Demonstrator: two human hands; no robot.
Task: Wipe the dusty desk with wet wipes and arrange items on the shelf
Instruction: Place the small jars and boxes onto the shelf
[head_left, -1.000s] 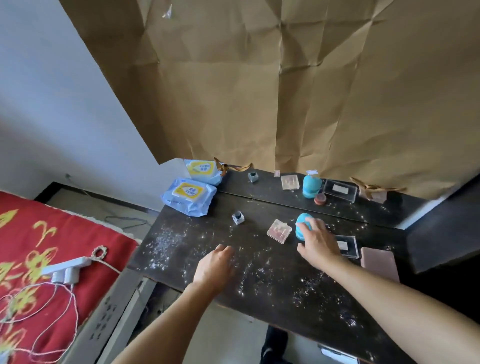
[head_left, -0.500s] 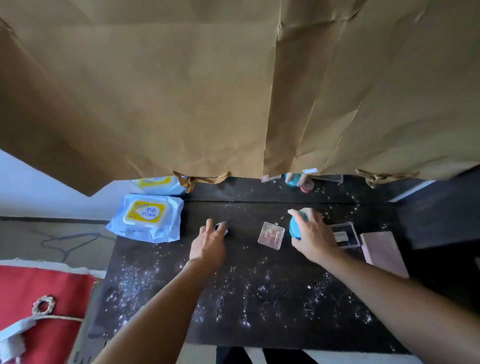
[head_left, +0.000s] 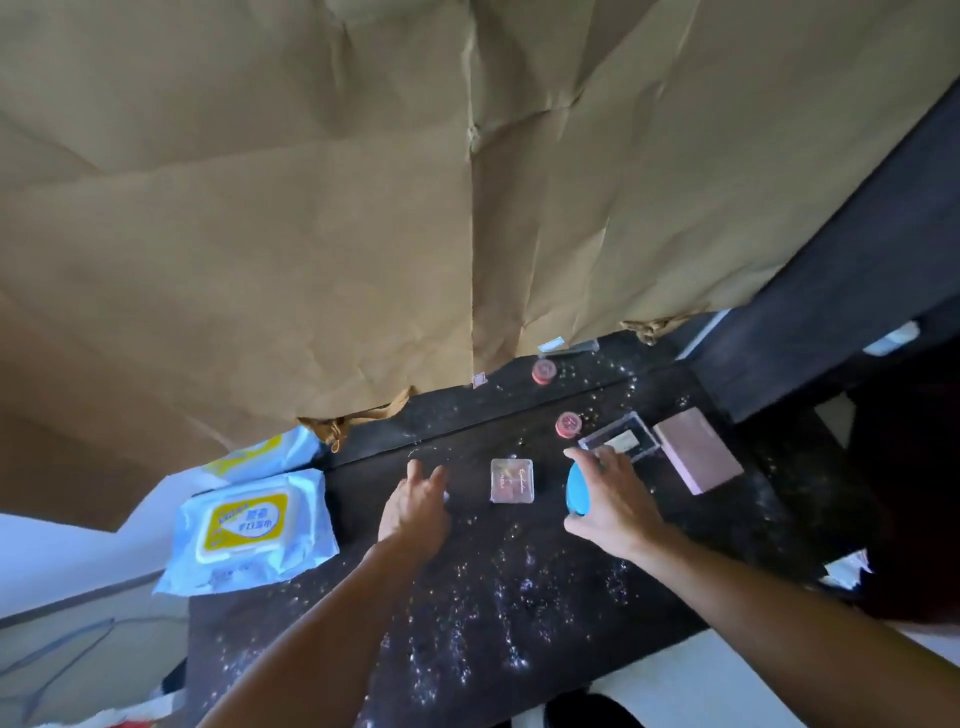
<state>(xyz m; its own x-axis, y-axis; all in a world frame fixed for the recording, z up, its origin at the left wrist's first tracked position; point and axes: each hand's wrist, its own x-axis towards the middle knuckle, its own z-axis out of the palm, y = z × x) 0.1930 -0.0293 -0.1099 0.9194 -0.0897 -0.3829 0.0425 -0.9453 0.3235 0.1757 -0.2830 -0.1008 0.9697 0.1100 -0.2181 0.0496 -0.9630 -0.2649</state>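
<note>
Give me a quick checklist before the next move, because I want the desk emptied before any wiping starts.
1. Right hand has a firm hold of the blue container: ok, fingers curl round it.
2. Left hand holds something: cannot tell, whatever lies under it is hidden.
3. Desk emptied of items: not ok; the clear square box, red cap, clear case and pink box lie on it.
4. Wet wipes pack at hand: ok, at the desk's left edge, lid closed.
5. Dust wiped: not ok, white specks cover the desk.
</note>
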